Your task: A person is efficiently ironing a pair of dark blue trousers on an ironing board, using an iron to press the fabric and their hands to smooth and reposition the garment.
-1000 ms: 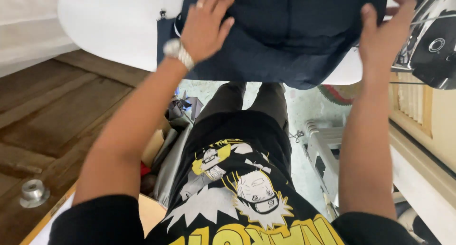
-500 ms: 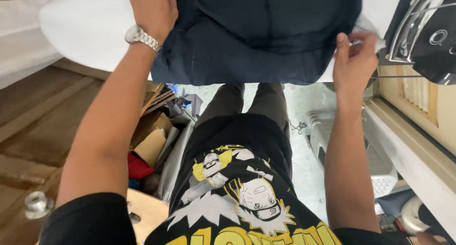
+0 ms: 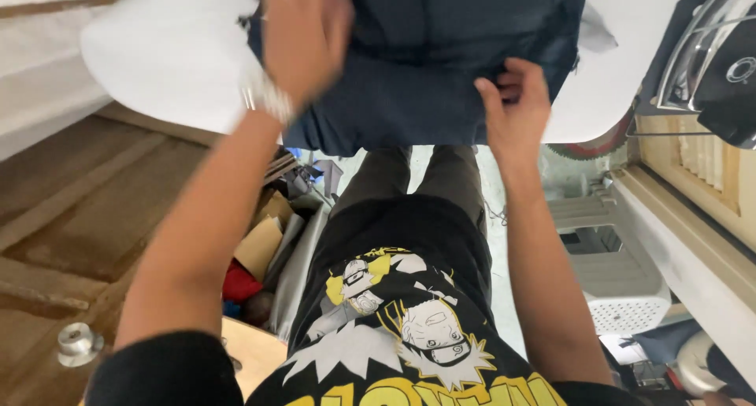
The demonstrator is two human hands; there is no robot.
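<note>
A dark navy garment (image 3: 441,51) lies on a white board surface (image 3: 165,51) in front of me. My left hand (image 3: 303,40), blurred with motion and wearing a silver wristwatch, presses flat on the garment's left part. My right hand (image 3: 516,107) pinches the garment's near edge at the right, fingers curled into the fabric. Below, I see my own black printed shirt and dark trousers.
A wooden door with a metal knob (image 3: 79,343) stands at the left. A box of cardboard and clutter (image 3: 264,248) sits by my left leg. A white plastic stool (image 3: 622,288) and a dark appliance (image 3: 717,51) are at the right.
My left hand slid right and nearer along the garment. My right hand moved left and inward, now gripping the garment's near edge. The view shifted closer.
</note>
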